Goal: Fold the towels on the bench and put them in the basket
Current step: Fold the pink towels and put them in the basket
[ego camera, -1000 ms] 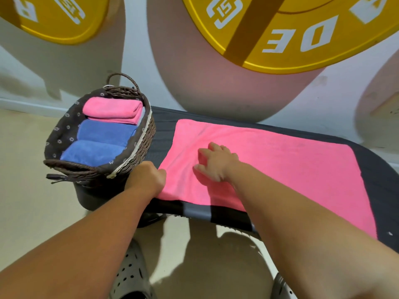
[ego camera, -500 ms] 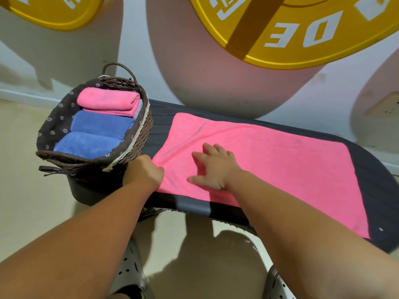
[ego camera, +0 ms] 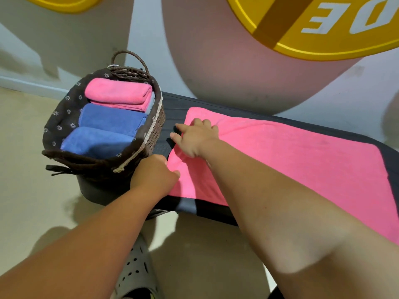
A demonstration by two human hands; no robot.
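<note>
A pink towel (ego camera: 291, 152) lies spread flat along the black bench (ego camera: 216, 212). My left hand (ego camera: 154, 175) is closed on the towel's near left corner. My right hand (ego camera: 194, 137) rests flat on the towel's left edge with fingers spread, its fingertips reaching past the edge onto the bench. At the bench's left end stands a brown wicker basket (ego camera: 151, 137) holding a folded pink towel (ego camera: 117, 94) at the back and two folded blue towels (ego camera: 108, 128) in front.
A large yellow weight-plate picture (ego camera: 323, 29) covers the wall behind the bench. The beige floor (ego camera: 26, 169) lies to the left and below. A grey perforated clog (ego camera: 136, 275) shows under my left arm.
My right hand slid left across the towel, from well inside it to its left edge. My left hand kept its hold on the near corner. The view shifted, so the basket appears nearer the middle.
</note>
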